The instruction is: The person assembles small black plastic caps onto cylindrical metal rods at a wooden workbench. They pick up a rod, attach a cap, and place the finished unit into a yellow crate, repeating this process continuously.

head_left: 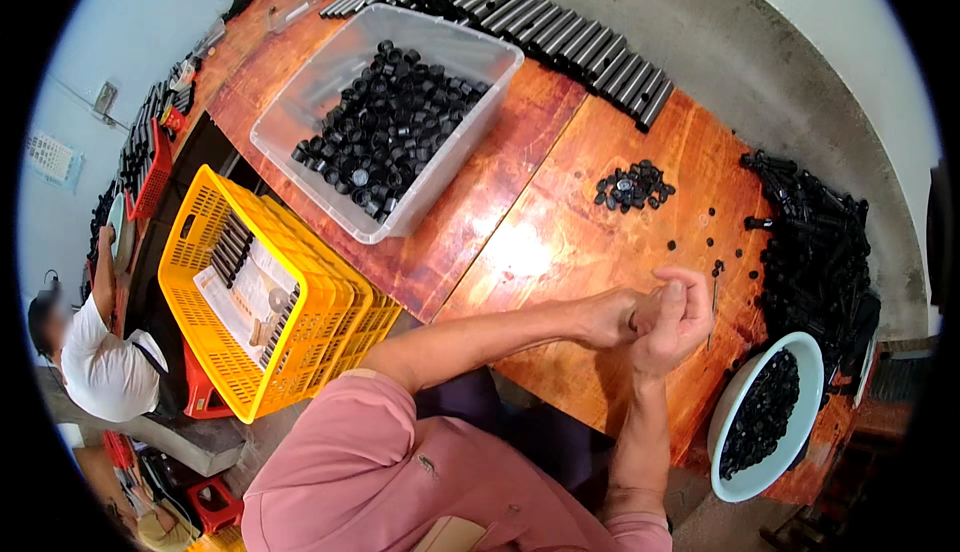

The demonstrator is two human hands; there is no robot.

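Both my hands meet above the table's front part. My left hand (603, 318) is closed, its fingers curled against my right. My right hand (676, 330) is bent round at the fingers, with the thumb raised and pressed in. A small dark spot shows between the palms, but what they hold is mostly hidden. Just beyond the hands, several small black round pieces (672, 246) lie scattered on the wood. A thin metal rod (713, 307) lies right of my right hand. Farther off is a small heap of black discs (640, 188), with one silvery disc among them.
A clear plastic bin (290, 117) of black caps stands at the back left. Metal tubes (560, 37) line the wall. Black parts (815, 242) are piled at right, beside a pale blue basin (722, 442). Yellow crates (300, 352) stand left; a co-worker (110, 372) is beyond.
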